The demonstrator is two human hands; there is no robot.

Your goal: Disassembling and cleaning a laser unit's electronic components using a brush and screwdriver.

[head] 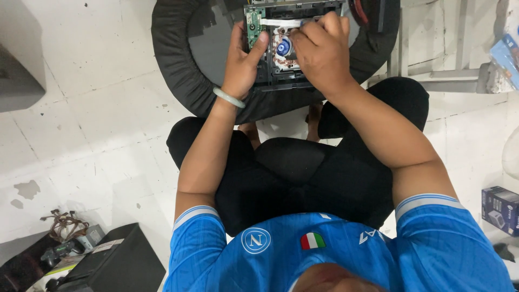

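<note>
An opened disc-drive mechanism (281, 65) with a green circuit board (253, 24), a white flat ribbon cable (281, 22) and a blue-centred spindle (283, 48) rests on a round black padded stool (178, 65) in front of me. My left hand (243, 57) grips the drive's left side, thumb pressed on its top near the spindle. My right hand (321, 48) lies over the drive's right part, fingers curled onto the ribbon cable and the top edge. A pale green bangle (228, 98) sits on my left wrist.
I sit cross-legged on a white tiled floor. A black box (116, 259) and tangled wires (66, 224) lie at lower left. A small dark blue carton (500, 208) stands at right. A grey metal frame (448, 70) is at upper right.
</note>
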